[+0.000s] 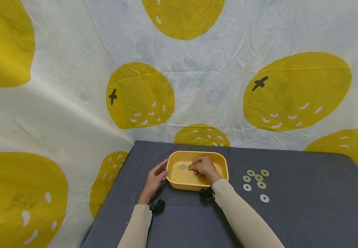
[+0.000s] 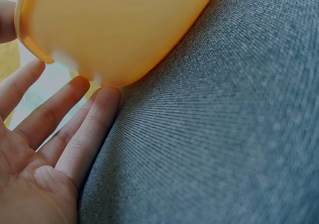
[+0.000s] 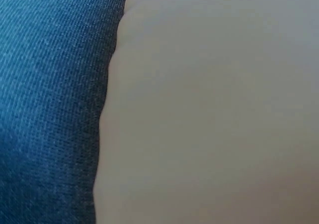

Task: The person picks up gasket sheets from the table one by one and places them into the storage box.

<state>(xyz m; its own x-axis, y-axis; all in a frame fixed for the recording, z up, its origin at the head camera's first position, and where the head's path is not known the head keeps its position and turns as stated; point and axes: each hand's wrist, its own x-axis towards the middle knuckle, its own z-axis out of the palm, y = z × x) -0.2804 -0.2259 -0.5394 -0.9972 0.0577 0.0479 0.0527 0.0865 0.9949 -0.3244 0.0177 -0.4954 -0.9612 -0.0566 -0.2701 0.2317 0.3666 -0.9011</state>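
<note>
A yellow plastic tray [image 1: 186, 181] stands on the dark cloth in the head view. My left hand [image 1: 155, 177] holds its left end, thumb over the rim and fingers [image 2: 82, 139] fairly straight against the outer wall. Inside the tray, my right hand [image 1: 205, 166] pinches a brass-coloured washer [image 1: 190, 167] close to the tray floor. Just left of it lies a silver washer [image 1: 182, 167]. Whether the brass-coloured one touches the floor I cannot tell. A pale blurred surface fills most of the right wrist view, so the right fingers are hidden there.
To the right of the tray, several washers lie loosely grouped, brass-coloured ones [image 1: 261, 185] and silver ones [image 1: 264, 198]. Dark grey cloth [image 1: 309, 199] covers the table. A white curtain [image 1: 210, 93] printed with yellow fruit hangs behind and at the left.
</note>
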